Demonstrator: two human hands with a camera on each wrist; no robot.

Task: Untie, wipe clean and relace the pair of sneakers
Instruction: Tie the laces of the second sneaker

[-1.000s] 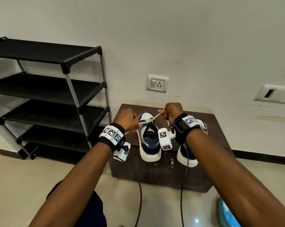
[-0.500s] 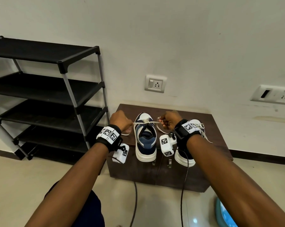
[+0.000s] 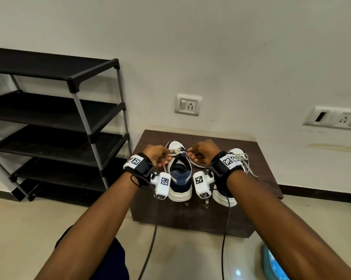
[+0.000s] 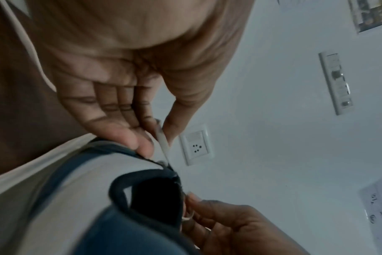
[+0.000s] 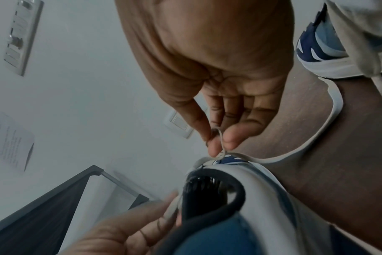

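Two navy-and-white sneakers are stood side by side on a low brown cabinet (image 3: 257,156) against the wall, heels toward the person. The left sneaker (image 3: 178,174) is being worked on; the right sneaker (image 3: 234,158) is set just beside it, its laces hanging loose over the side.

One end of the cream lace (image 4: 162,139) is pinched between thumb and forefinger of the left hand (image 3: 157,155), close to the top eyelet. A small loop of the same lace (image 5: 220,146) is pinched in the grip of the right hand (image 3: 203,152), directly above the tongue, while the slack is trailed across the cabinet top.

Whether a knot is being loosened or formed cannot be told from these views. Judged from here, the main risk is that the thin loop slips from the fingertip pinch, since so little lace is held. If the two ends are pulled unevenly, the light shoe could be dragged or tipped toward the cabinet's front edge.
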